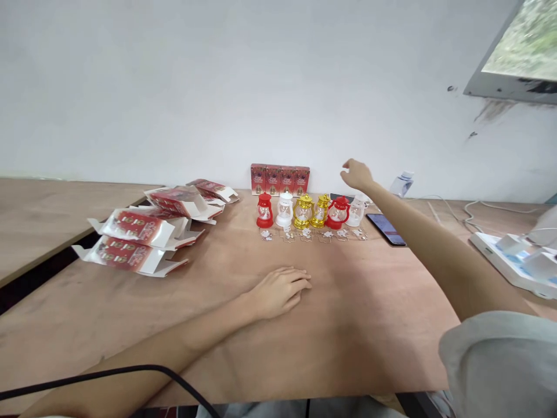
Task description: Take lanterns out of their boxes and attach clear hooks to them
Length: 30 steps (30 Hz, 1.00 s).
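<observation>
Right hand: the right hand (357, 174) is stretched out over the far end of the table (369, 325), at about one o'clock from the person, hovering just above the clear lantern (355, 212); fingers loosely curled, holding nothing.
Left hand: the left hand (281, 290) lies flat, palm down, on the bare wood near the table's middle at twelve o'clock, fingers spread a little, empty.
Lanterns: six toy lanterns stand in a row under the reaching hand: a red lantern (264, 211), a white lantern (284, 210), two gold lanterns (303, 212), a second red one (338, 213), then the clear one at the right end.
Figures: small flat figures (307, 234) lie in a line just in front of the row.
Boxes: four upright red boxes (279, 179) stand against the wall behind the lanterns; opened cartons (143, 238) are piled at ten o'clock.
Phone: a dark phone (386, 229) lies just right of the row, under the forearm.
Cable: a black cable (130, 371) crosses the near left arm.
</observation>
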Each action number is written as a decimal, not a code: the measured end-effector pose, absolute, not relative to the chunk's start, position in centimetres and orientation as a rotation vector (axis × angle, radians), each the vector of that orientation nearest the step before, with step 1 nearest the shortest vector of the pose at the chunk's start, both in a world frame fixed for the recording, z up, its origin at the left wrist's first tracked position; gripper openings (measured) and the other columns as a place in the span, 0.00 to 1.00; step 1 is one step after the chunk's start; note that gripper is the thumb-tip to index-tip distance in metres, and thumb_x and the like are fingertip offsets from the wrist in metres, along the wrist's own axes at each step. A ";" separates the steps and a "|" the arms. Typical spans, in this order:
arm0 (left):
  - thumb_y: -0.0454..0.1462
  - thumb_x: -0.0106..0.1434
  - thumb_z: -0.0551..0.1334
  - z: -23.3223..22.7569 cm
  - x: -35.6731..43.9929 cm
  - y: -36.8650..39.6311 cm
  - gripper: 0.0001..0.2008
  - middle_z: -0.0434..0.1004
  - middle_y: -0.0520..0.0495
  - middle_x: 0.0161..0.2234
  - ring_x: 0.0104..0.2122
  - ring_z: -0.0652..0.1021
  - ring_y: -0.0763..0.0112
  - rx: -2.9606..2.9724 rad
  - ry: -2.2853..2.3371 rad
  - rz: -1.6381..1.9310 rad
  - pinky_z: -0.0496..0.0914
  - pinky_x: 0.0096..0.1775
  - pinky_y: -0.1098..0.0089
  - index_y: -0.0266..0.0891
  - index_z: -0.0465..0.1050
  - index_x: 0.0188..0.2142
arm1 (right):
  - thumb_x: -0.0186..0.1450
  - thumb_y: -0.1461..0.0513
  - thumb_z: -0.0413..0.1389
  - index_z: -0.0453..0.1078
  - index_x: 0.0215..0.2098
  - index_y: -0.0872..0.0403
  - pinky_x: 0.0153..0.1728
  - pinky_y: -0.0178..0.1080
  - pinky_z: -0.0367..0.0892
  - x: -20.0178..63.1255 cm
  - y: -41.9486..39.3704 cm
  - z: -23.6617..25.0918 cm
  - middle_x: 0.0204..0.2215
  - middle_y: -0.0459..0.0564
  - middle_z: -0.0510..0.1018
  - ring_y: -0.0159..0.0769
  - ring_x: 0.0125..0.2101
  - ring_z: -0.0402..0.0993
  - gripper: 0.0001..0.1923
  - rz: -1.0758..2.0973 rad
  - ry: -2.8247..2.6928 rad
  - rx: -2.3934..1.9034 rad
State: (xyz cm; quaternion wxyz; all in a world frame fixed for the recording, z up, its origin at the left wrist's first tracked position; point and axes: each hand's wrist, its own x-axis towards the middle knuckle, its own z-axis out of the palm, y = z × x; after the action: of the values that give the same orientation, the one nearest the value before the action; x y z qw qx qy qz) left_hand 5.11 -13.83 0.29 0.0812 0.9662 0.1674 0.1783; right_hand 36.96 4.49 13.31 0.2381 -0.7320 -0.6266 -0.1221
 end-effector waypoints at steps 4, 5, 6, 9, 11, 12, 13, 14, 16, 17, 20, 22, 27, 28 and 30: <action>0.31 0.61 0.53 0.1 5.1 -13.7 0.14 0.73 0.45 0.51 0.51 0.73 0.66 2.900 0.478 0.551 0.64 0.55 0.61 0.40 0.70 0.46 | 0.57 0.65 0.52 0.54 0.59 0.62 0.52 0.52 0.60 32.8 8.5 12.6 0.54 0.65 0.66 0.54 0.55 0.59 0.31 -0.216 -2.082 -1.943; 0.31 0.61 0.53 0.1 5.1 -13.7 0.14 0.73 0.45 0.51 0.51 0.73 0.66 2.906 0.478 0.551 0.64 0.55 0.61 0.39 0.70 0.46 | 0.57 0.65 0.52 0.53 0.59 0.61 0.52 0.53 0.59 31.9 9.3 12.1 0.55 0.65 0.65 0.54 0.56 0.59 0.32 -0.200 -2.101 -1.942; 0.31 0.61 0.53 0.1 5.1 -13.7 0.14 0.73 0.46 0.51 0.51 0.73 0.66 2.913 0.486 0.548 0.64 0.55 0.61 0.39 0.70 0.46 | 0.57 0.65 0.52 0.52 0.60 0.60 0.53 0.53 0.59 31.1 10.1 11.5 0.56 0.64 0.64 0.54 0.56 0.58 0.33 -0.188 -2.110 -1.940; 0.31 0.61 0.54 0.1 5.0 -13.8 0.14 0.72 0.47 0.51 0.51 0.73 0.65 2.932 0.518 0.526 0.65 0.54 0.61 0.40 0.70 0.46 | 0.57 0.64 0.52 0.49 0.62 0.58 0.55 0.54 0.55 29.4 11.8 10.1 0.59 0.63 0.59 0.52 0.59 0.54 0.35 -0.170 -2.119 -1.944; 0.31 0.61 0.54 0.3 5.0 -13.9 0.14 0.72 0.47 0.51 0.51 0.73 0.66 2.936 0.527 0.515 0.65 0.54 0.62 0.41 0.69 0.45 | 0.57 0.64 0.52 0.47 0.63 0.58 0.55 0.57 0.53 28.9 12.5 9.9 0.61 0.63 0.57 0.53 0.59 0.52 0.36 -0.175 -2.102 -1.965; 0.31 0.61 0.54 0.3 5.0 -14.0 0.13 0.72 0.47 0.51 0.50 0.73 0.66 2.937 0.526 0.512 0.65 0.54 0.62 0.41 0.69 0.45 | 0.57 0.63 0.53 0.46 0.63 0.58 0.55 0.58 0.53 28.9 12.7 10.0 0.61 0.64 0.56 0.55 0.59 0.52 0.37 -0.185 -2.082 -1.978; 0.31 0.61 0.54 0.4 5.0 -14.0 0.13 0.73 0.47 0.51 0.50 0.73 0.66 2.937 0.526 0.513 0.65 0.54 0.63 0.41 0.69 0.45 | 0.57 0.61 0.54 0.47 0.62 0.59 0.54 0.59 0.52 28.9 12.8 10.2 0.60 0.65 0.57 0.57 0.59 0.52 0.37 -0.201 -2.065 -1.996; 0.31 0.62 0.54 0.5 5.0 -14.0 0.13 0.73 0.47 0.51 0.50 0.73 0.66 2.936 0.526 0.516 0.65 0.54 0.63 0.41 0.69 0.45 | 0.57 0.60 0.55 0.49 0.61 0.60 0.53 0.60 0.51 29.0 12.8 10.6 0.59 0.66 0.58 0.59 0.58 0.52 0.36 -0.223 -2.061 -2.020; 0.31 0.62 0.53 0.5 5.0 -14.0 0.13 0.73 0.47 0.50 0.50 0.73 0.66 2.933 0.520 0.520 0.65 0.53 0.63 0.40 0.69 0.45 | 0.55 0.56 0.58 0.55 0.57 0.62 0.53 0.60 0.50 29.2 12.7 11.2 0.56 0.68 0.62 0.61 0.58 0.51 0.36 -0.297 -2.089 -2.076; 0.31 0.62 0.53 0.5 5.1 -14.0 0.13 0.73 0.46 0.50 0.50 0.73 0.66 2.931 0.514 0.520 0.65 0.53 0.63 0.40 0.69 0.45 | 0.53 0.54 0.60 0.58 0.55 0.63 0.53 0.59 0.50 29.2 12.5 11.4 0.54 0.68 0.63 0.62 0.57 0.51 0.36 -0.348 -2.114 -2.097; 0.31 0.62 0.53 0.4 5.1 -13.8 0.13 0.73 0.45 0.50 0.50 0.73 0.66 2.921 0.507 0.516 0.65 0.53 0.62 0.39 0.70 0.45 | 0.49 0.53 0.63 0.60 0.52 0.64 0.53 0.56 0.51 29.3 11.4 11.7 0.53 0.69 0.63 0.60 0.56 0.53 0.37 -0.467 -2.181 -2.060; 0.31 0.62 0.53 0.4 5.0 -13.7 0.13 0.73 0.45 0.50 0.50 0.72 0.66 2.907 0.503 0.523 0.65 0.53 0.62 0.39 0.70 0.45 | 0.49 0.55 0.63 0.58 0.52 0.65 0.52 0.54 0.53 29.4 10.6 12.0 0.52 0.69 0.64 0.58 0.54 0.57 0.37 -0.481 -2.212 -1.992; 0.32 0.63 0.51 1.0 4.6 -14.0 0.12 0.76 0.45 0.43 0.46 0.75 0.68 2.806 0.435 0.605 0.67 0.50 0.65 0.39 0.70 0.43 | 0.57 0.51 0.55 0.54 0.53 0.65 0.47 0.50 0.60 30.2 7.5 14.1 0.49 0.68 0.65 0.53 0.48 0.64 0.34 -0.438 -1.879 -1.823; 0.33 0.64 0.51 1.1 4.4 -14.0 0.12 0.76 0.45 0.42 0.45 0.75 0.68 2.760 0.438 0.645 0.67 0.49 0.65 0.39 0.70 0.43 | 0.59 0.50 0.53 0.53 0.53 0.64 0.47 0.49 0.61 30.3 6.6 14.5 0.49 0.67 0.65 0.52 0.48 0.64 0.33 -0.389 -1.752 -1.750; 0.35 0.64 0.51 1.2 4.1 -13.8 0.12 0.75 0.44 0.43 0.45 0.74 0.67 2.622 0.498 0.768 0.67 0.49 0.65 0.39 0.68 0.45 | 0.63 0.47 0.46 0.52 0.54 0.60 0.48 0.47 0.61 29.9 4.1 14.7 0.50 0.63 0.65 0.47 0.49 0.64 0.31 -0.208 -1.545 -1.586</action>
State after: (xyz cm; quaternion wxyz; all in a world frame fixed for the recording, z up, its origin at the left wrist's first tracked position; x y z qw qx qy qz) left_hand 4.15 -13.83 1.15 0.1811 0.9286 0.1763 0.2718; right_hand 29.94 4.13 14.73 0.4429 -0.6393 -0.6229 -0.0840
